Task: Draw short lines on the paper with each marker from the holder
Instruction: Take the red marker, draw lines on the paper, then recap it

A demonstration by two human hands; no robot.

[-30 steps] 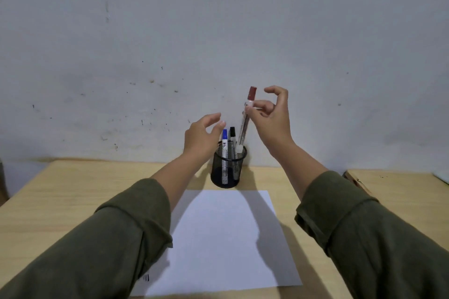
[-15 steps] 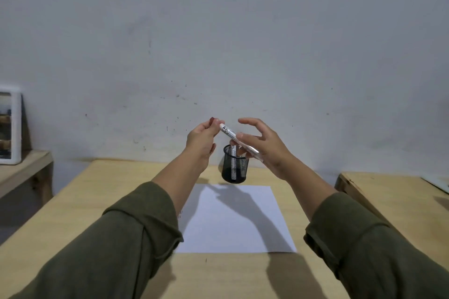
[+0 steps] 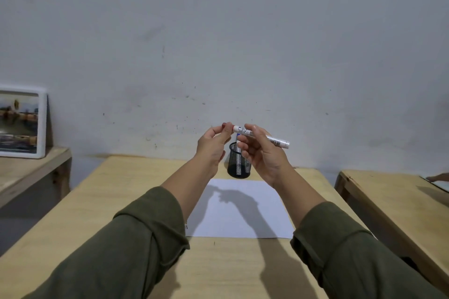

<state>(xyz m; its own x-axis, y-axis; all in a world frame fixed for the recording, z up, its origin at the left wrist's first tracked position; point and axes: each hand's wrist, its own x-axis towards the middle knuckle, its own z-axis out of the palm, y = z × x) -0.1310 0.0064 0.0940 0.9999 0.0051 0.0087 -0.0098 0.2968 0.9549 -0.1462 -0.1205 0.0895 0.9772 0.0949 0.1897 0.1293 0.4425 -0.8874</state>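
The red-capped marker lay nearly level above the mesh holder, cap leftward. The left hand pinched its cap; the right hand gripped its barrel. One paper sheet lay below.

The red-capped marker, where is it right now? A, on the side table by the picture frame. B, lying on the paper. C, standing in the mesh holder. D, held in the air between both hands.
D: the right hand grips the red-capped marker by its barrel and the left hand pinches its cap, above the mesh holder.
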